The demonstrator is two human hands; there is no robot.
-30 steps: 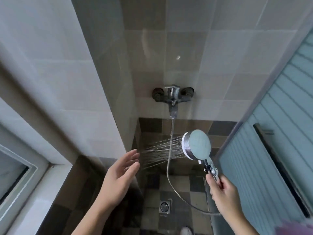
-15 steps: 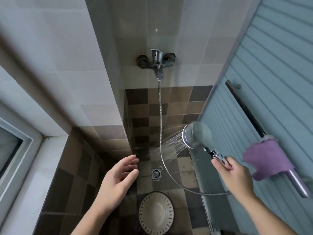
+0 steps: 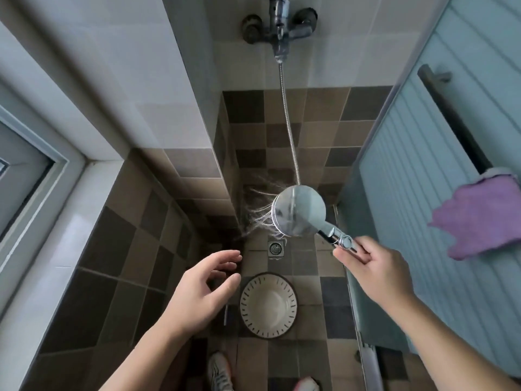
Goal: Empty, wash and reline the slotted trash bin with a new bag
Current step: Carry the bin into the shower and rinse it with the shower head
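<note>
Bin (image 3: pixel 268 305) stands apparently empty on the shower floor, right hand (image 3: pixel 375 273) gripping the spraying showerhead (image 3: pixel 299 210), left hand (image 3: pixel 203 289) loose and holding nothing, so washing's barely begun, relining still ahead.

Pale grey glazed wall tiles (image 3: pixel 158 88) meet a brown-and-tan checkered tile floor (image 3: pixel 118 249); a ribbed pale-blue sliding door (image 3: pixel 423 170) stands right, a grey-framed window (image 3: pixel 33 170) left.
</note>
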